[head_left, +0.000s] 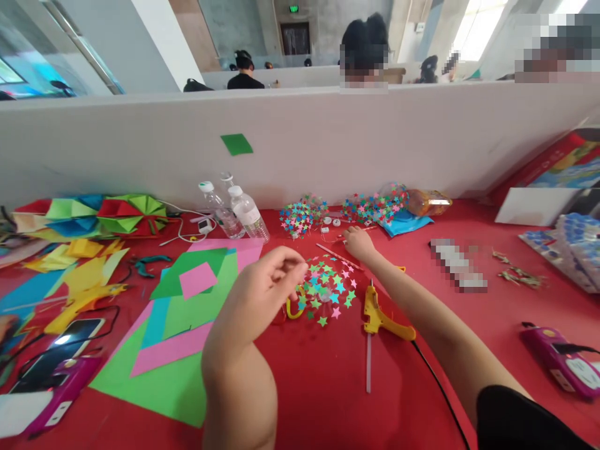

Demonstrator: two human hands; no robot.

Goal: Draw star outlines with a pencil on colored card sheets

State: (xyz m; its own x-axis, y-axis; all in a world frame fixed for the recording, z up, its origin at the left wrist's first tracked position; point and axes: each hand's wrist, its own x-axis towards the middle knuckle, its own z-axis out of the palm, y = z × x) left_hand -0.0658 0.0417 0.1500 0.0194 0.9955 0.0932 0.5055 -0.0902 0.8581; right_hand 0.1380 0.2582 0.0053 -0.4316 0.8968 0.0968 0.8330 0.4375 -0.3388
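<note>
Red tabletop (304, 387): my curled right hand (359, 244) is hovering just beyond a pink strip (338, 256) slanting near-right; my half-open left hand (268, 289) is hanging farther off, near-left; both holds unclear.

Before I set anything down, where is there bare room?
One free patch lies between your left forearm and the yellow glue gun, nearer you than the scattered multicoloured stars. Another lies between your right forearm and the boxy magenta device. Crowded: the left, with green and pink paper sheets, and along the white partition, with clear plastic bottles.
</note>
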